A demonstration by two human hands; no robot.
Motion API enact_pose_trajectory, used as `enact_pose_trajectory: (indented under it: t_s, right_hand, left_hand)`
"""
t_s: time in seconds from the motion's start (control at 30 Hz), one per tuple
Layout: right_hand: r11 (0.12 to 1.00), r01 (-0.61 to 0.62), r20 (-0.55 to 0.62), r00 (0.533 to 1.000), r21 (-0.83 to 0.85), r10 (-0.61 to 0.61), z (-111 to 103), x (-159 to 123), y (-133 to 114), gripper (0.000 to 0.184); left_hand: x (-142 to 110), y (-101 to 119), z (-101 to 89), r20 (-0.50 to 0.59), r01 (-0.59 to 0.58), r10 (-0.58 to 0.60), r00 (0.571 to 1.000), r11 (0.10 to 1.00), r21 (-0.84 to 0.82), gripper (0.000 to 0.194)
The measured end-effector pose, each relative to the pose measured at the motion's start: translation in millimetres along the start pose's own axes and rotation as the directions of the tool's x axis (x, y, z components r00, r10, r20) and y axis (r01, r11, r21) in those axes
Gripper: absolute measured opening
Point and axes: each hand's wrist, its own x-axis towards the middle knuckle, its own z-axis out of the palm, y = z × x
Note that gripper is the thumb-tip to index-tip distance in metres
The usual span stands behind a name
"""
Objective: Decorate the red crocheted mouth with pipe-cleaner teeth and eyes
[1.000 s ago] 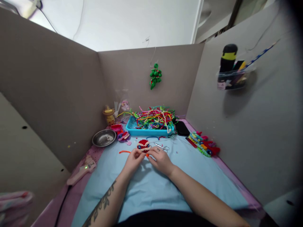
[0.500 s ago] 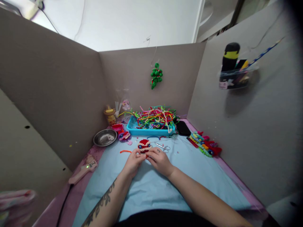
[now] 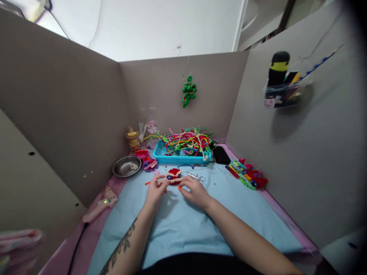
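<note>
A round red figure (image 3: 174, 172) with cream fuzzy trim and blue eyes lies on the light blue cloth in front of me. At its left edge is my left hand (image 3: 155, 191), fingers apart; whether a fingertip touches the figure I cannot tell. My right hand (image 3: 197, 193), just right of the figure, pinches a small orange piece of chenille stem (image 3: 179, 187) between thumb and finger. Beyond the left fingertips, partly hidden by the hand, lies an orange chenille strip (image 3: 147, 183). Scissors (image 3: 196, 177) rest behind my right hand, partly covered by it.
A blue tray (image 3: 183, 159) heaped with colourful chenille stems stands at the back. To the left are a metal bowl (image 3: 117, 168) and a pink glue gun (image 3: 99, 209) with its cord. Finished colourful pieces (image 3: 245, 175) and a black phone (image 3: 221, 155) lie right. Grey panels enclose three sides.
My hands have moved apart. The left hand has let go and shifted left, over part of the orange strip. The small orange piece stays with my right hand.
</note>
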Motion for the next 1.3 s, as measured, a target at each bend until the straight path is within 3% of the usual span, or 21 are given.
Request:
enact_pose_trajectory:
  t_s: [0.1, 0.2, 0.27, 0.37, 0.53, 0.8, 1.03, 1.2, 1.23, 1.3]
  right_hand:
    - [0.996, -0.085, 0.214, 0.973, -0.017, 0.087, 3, -1, 7, 0.007]
    - [0.984, -0.177, 0.301, 0.937, -0.025, 0.176, 10, 0, 8, 0.007]
    - [0.978, -0.209, 0.301, 0.931, -0.018, 0.205, 14, 1, 7, 0.007]
    - [0.973, -0.232, 0.301, 0.927, -0.001, 0.222, 16, 3, 5, 0.008]
    - [0.968, -0.246, 0.311, 0.925, 0.05, 0.219, 12, 3, 7, 0.01]
    - [0.962, -0.261, 0.288, 0.93, 0.081, 0.228, 9, 1, 10, 0.024]
    - [0.964, -0.208, 0.12, 0.974, 0.162, 0.19, 8, 2, 2, 0.021]
    - [0.942, -0.159, -0.056, 0.981, 0.297, 0.183, 1, 7, -12, 0.013]
    - [0.928, -0.162, -0.067, 0.978, 0.336, 0.196, 1, 7, -15, 0.013]
    - [0.887, -0.194, -0.057, 0.97, 0.419, 0.238, 1, 8, -18, 0.014]
  left_hand:
    - [14, 12, -18.6, -0.141, -0.11, 0.113, 0.983, 0.993, 0.03, 0.036]
    - [26, 17, -32.9, -0.124, -0.229, 0.253, 0.96, 0.957, 0.177, 0.044]
    - [30, 14, -37.8, -0.071, -0.279, 0.331, 0.941, 0.876, 0.394, 0.041]
    - [31, 2, -41.4, -0.011, -0.262, 0.327, 0.945, 0.776, 0.574, 0.029]
    - [31, -12, -48.2, 0.036, -0.255, 0.315, 0.948, 0.689, 0.679, 0.027]
    - [28, -16, -51.0, 0.209, -0.305, 0.256, 0.944, 0.428, 0.851, 0.022]
    - [25, -13, -46.4, 0.257, -0.33, 0.255, 0.932, 0.305, 0.893, 0.01]
    - [13, 7, -28.2, 0.357, -0.466, 0.368, 0.859, 0.273, 0.842, 0.014]
    - [9, 9, -23.4, 0.387, -0.51, 0.404, 0.829, 0.26, 0.82, 0.015]
    - [3, 11, -14.7, 0.476, -0.629, 0.494, 0.728, 0.204, 0.75, 0.016]
